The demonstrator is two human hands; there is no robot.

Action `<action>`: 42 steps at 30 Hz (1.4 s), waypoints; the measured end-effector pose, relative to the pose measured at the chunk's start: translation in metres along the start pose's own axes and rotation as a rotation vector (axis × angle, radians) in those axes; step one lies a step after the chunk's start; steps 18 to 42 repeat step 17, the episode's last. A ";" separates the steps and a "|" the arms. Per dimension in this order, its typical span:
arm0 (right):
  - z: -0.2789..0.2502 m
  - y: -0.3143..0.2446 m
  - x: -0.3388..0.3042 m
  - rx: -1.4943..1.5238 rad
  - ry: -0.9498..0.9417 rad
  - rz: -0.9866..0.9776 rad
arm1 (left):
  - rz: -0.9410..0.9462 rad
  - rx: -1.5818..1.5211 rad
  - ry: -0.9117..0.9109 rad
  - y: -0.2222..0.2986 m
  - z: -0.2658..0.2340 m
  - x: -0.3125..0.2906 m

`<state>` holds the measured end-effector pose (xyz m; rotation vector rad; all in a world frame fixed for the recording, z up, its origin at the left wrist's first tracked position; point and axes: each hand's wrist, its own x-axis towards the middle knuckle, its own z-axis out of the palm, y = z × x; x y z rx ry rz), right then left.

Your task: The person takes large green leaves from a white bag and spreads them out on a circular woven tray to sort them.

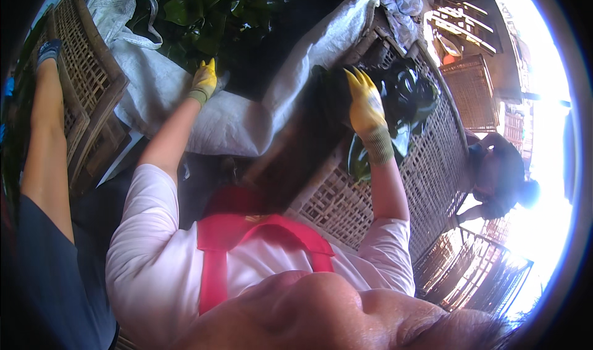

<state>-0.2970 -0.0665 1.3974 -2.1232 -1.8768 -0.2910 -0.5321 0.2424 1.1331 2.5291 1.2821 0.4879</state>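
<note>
My left hand, in a yellow glove with a knitted cuff, is over the inner edge of a large white woven sack. Its visible fingertips are apart, and I see nothing held in them. Inside the sack lie broad dark green leaves. To the right, my right hand, gloved the same way, rests against a heap of glossy dark leaves on a woven bamboo tray. Its fingers are stretched out over the heap; the undersides of the fingers are hidden.
Another person's arm with a dark glove reaches along woven trays at the left. A second person bends at the right, near more bamboo trays. Crumpled plastic lies beyond the leaf heap.
</note>
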 end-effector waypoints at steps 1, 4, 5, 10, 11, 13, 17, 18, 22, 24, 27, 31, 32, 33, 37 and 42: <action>0.016 -0.008 0.055 0.141 0.026 -0.112 | -0.004 0.045 -0.016 -0.031 0.029 0.014; 0.180 0.049 0.131 0.090 -0.185 0.000 | 0.027 0.113 -0.201 -0.025 0.065 0.048; 0.205 0.034 0.164 -0.101 -0.289 0.015 | -0.002 0.154 -0.278 -0.022 0.060 0.052; 0.326 0.032 0.263 -0.203 -0.429 0.125 | -0.037 0.243 -0.628 0.026 0.035 0.084; 0.353 0.030 0.273 -0.203 -0.437 0.131 | -0.036 0.277 -0.667 0.033 0.028 0.093; 0.377 0.028 0.300 -0.114 -0.417 0.237 | 0.001 0.385 -0.632 0.021 0.040 0.105; 0.372 0.020 0.358 -0.127 -0.397 0.249 | 0.062 0.086 -0.201 -0.078 0.172 0.151; 0.372 0.020 0.358 -0.127 -0.397 0.249 | 0.062 0.086 -0.201 -0.078 0.172 0.151; 0.372 0.020 0.358 -0.127 -0.397 0.249 | 0.062 0.086 -0.201 -0.078 0.172 0.151; 0.372 0.020 0.358 -0.127 -0.397 0.249 | 0.062 0.086 -0.201 -0.078 0.172 0.151; 0.372 0.020 0.358 -0.127 -0.397 0.249 | 0.062 0.086 -0.201 -0.078 0.172 0.151; 0.372 0.020 0.358 -0.127 -0.397 0.249 | 0.062 0.086 -0.201 -0.078 0.172 0.151; 0.372 0.020 0.358 -0.127 -0.397 0.249 | 0.062 0.086 -0.201 -0.078 0.172 0.151; 0.372 0.020 0.358 -0.127 -0.397 0.249 | 0.062 0.086 -0.201 -0.078 0.172 0.151; 0.372 0.020 0.358 -0.127 -0.397 0.249 | 0.062 0.086 -0.201 -0.078 0.172 0.151; 0.372 0.020 0.358 -0.127 -0.397 0.249 | 0.062 0.086 -0.201 -0.078 0.172 0.151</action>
